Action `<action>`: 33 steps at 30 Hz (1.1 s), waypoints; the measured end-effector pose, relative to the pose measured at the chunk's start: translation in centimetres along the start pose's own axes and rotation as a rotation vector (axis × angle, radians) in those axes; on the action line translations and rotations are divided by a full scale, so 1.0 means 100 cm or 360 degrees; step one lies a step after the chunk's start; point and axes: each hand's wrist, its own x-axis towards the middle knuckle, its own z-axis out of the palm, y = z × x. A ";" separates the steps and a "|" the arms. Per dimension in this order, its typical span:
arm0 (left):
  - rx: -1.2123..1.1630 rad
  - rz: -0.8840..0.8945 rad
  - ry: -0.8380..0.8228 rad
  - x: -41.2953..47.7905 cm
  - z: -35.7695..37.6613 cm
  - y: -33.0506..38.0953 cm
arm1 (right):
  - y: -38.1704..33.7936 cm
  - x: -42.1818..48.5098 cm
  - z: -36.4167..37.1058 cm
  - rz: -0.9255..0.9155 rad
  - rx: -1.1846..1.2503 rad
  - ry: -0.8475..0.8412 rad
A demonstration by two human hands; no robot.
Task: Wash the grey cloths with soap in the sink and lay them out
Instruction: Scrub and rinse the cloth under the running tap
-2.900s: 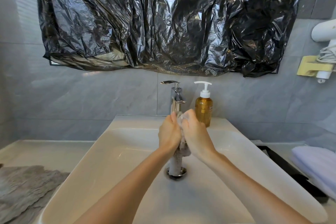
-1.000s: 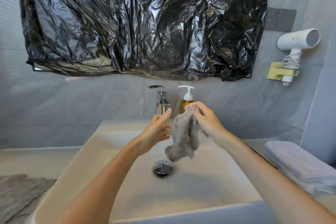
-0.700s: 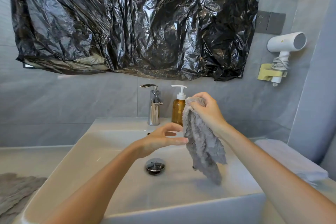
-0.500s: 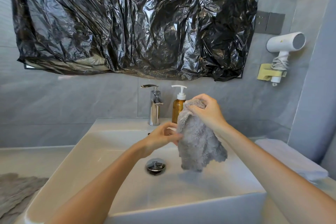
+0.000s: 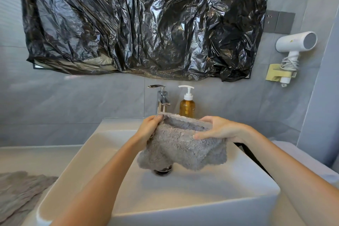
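Left hand (image 5: 149,130): gripped the grey cloth (image 5: 181,150) by its left top corner.
Right hand (image 5: 219,130): pinched its right edge.
Cloth: hung spread above the sink (image 5: 192,196) drain.

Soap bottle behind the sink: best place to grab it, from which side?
Grip the amber body of the soap bottle from its right: it stands upright, the faucet crowds its left, and the cloth held in front blocks a straight approach.
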 end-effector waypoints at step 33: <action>0.1139 0.0425 -0.0097 0.009 -0.019 -0.015 | 0.025 0.012 0.012 -0.0042 0.0572 0.0534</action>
